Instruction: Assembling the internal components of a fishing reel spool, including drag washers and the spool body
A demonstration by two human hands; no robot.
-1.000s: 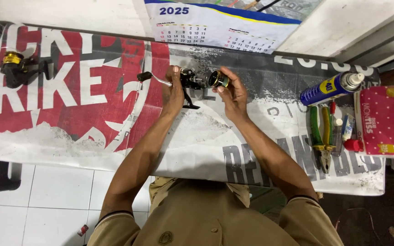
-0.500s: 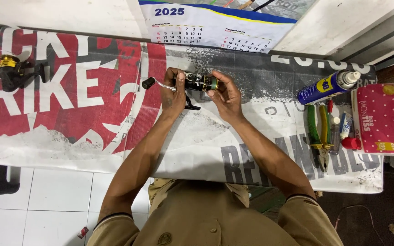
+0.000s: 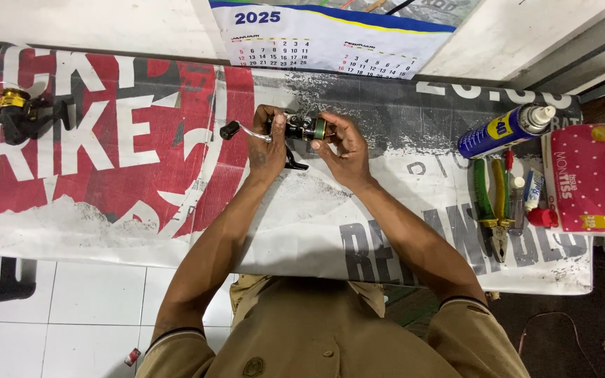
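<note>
I hold a black fishing reel (image 3: 301, 128) over the banner-covered table (image 3: 176, 210). My left hand (image 3: 266, 143) grips the reel's body, and its crank handle with a black knob (image 3: 229, 130) sticks out to the left. My right hand (image 3: 341, 145) is closed around the reel's spool end, which shows a green and gold band. The reel's foot points down toward the table below my left hand.
A second black and gold reel (image 3: 26, 112) lies at the far left. At the right are a blue spray can (image 3: 502, 129), green-handled pliers (image 3: 490, 203), small tubes and a red cap (image 3: 537, 215), and a pink dotted tissue pack (image 3: 586, 178). A wall calendar (image 3: 323, 38) hangs behind.
The spool end, held apart in my right hand a second ago, now sits against the reel body, and both hands have closed together on it.
</note>
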